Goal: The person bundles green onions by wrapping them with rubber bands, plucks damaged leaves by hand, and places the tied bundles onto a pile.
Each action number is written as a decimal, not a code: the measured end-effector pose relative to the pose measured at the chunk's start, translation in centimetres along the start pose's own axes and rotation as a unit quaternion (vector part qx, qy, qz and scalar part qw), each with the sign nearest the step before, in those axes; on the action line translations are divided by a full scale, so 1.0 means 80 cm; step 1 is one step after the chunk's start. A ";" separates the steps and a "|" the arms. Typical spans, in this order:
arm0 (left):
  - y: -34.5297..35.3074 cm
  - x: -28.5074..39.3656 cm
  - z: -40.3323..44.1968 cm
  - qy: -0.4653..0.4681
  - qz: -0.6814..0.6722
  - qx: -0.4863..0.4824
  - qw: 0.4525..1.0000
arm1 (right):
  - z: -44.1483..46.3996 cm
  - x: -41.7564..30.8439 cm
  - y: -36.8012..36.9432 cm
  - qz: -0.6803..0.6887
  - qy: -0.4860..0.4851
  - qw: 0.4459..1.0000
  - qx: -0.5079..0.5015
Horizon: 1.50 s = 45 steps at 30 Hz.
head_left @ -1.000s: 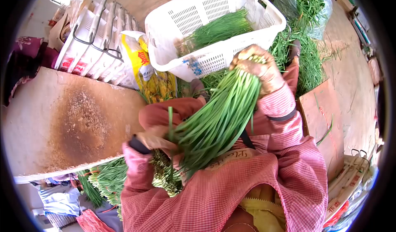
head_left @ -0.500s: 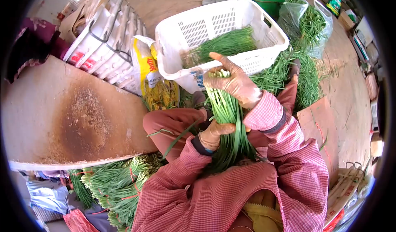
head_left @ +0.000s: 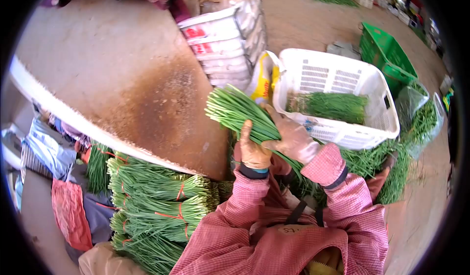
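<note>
A bunch of long green stalks (head_left: 242,111) is held between both hands above the lap, its pale cut ends pointing up and left. My left hand (head_left: 254,150) grips the bunch from below, thumb up along its side. Around its other side, my right hand (head_left: 293,137) is closed, in a thin glove. The leafy ends hang down toward the lap, partly hidden by the right hand and sleeve. Beyond the hands, a white basket (head_left: 338,130) holds more green stalks (head_left: 335,106). Stacked bundles (head_left: 161,201) tied with red bands lie at the lower left.
A stained board (head_left: 117,79) spans the upper left, beside stacked white packages (head_left: 220,45) and a yellow-white bag (head_left: 264,77). Right of the basket are a green crate (head_left: 387,55), a clear bag of greens (head_left: 423,118) and loose greens (head_left: 394,177) on the floor.
The view has turned left, showing more tied bundles. The bunch went from cut ends up near the basket to tilted leftward, and both hands now hold it, after the left hand was at its leafy end.
</note>
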<state>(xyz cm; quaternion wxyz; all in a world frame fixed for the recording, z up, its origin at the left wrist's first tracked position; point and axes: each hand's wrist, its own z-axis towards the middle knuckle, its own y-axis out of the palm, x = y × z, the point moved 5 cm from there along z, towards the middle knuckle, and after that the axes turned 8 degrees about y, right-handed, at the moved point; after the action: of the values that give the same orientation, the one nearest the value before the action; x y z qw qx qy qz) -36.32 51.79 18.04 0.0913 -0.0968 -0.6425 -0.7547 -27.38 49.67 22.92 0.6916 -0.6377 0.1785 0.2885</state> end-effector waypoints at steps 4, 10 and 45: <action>-0.001 0.117 0.050 0.011 -0.002 -0.035 0.999 | 0.090 -0.100 0.044 -0.042 -0.045 0.992 -0.107; -0.018 0.086 0.001 -0.051 0.122 0.066 0.989 | 0.062 -0.033 0.096 0.364 -0.154 0.899 -0.186; 0.117 -0.067 -0.069 0.222 0.720 -0.485 0.444 | -0.183 0.122 0.005 0.558 0.277 0.780 0.056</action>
<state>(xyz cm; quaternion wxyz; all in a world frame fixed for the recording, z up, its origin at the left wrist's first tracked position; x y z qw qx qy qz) -28.85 44.97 24.65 0.6797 -0.3823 0.1706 -0.6023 -18.32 36.97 14.81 0.3647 -0.4391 0.7031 0.4241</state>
